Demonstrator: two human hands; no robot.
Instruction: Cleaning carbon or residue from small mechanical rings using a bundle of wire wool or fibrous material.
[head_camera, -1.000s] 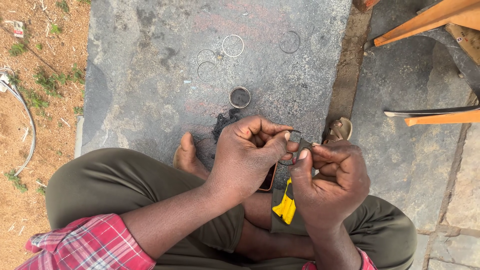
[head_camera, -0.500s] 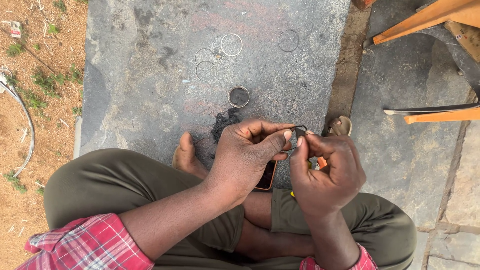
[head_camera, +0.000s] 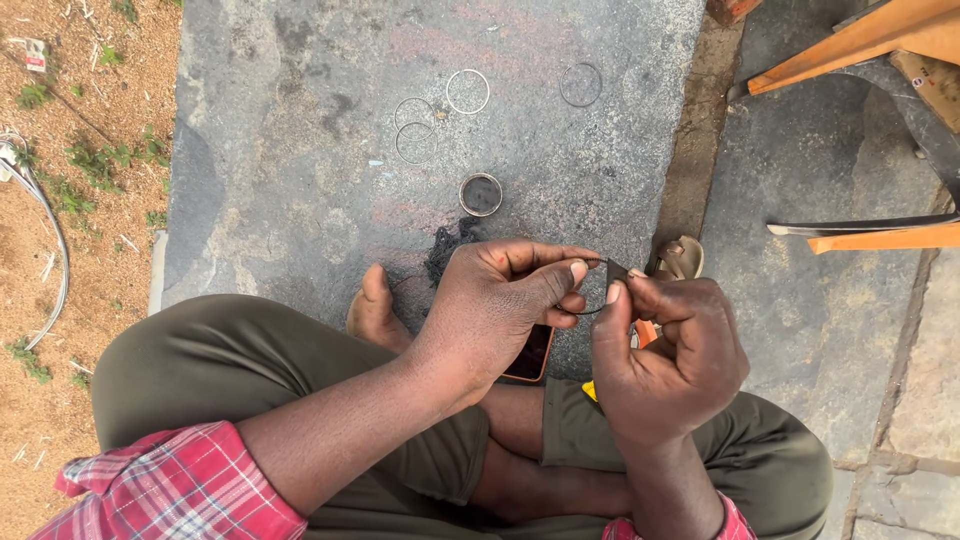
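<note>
Both hands meet above the lap: the left hand (head_camera: 500, 310) and right hand (head_camera: 670, 350) pinch one thin dark ring (head_camera: 596, 285) between fingertips. Near the stone slab's (head_camera: 280, 200) far edge lie four loose rings (head_camera: 467, 91); a thicker band (head_camera: 480, 194) sits nearer.

The thin dark ring (head_camera: 590, 290) pinched between the left hand (head_camera: 500, 310) and the right hand (head_camera: 670, 360) looks like matt black rubber or wire; which, I cannot tell. The loose rings (head_camera: 467, 91) on the stone slab (head_camera: 300, 200) are thin, bright, shiny metal. The slab is grey, rough and mottled. The small round tin (head_camera: 480, 195) has a dull metal rim. The trousers (head_camera: 220, 370) are matt olive cloth, the sleeve (head_camera: 190, 485) red checked woven cloth. The planks (head_camera: 860, 40) are orange-painted wood.
</note>
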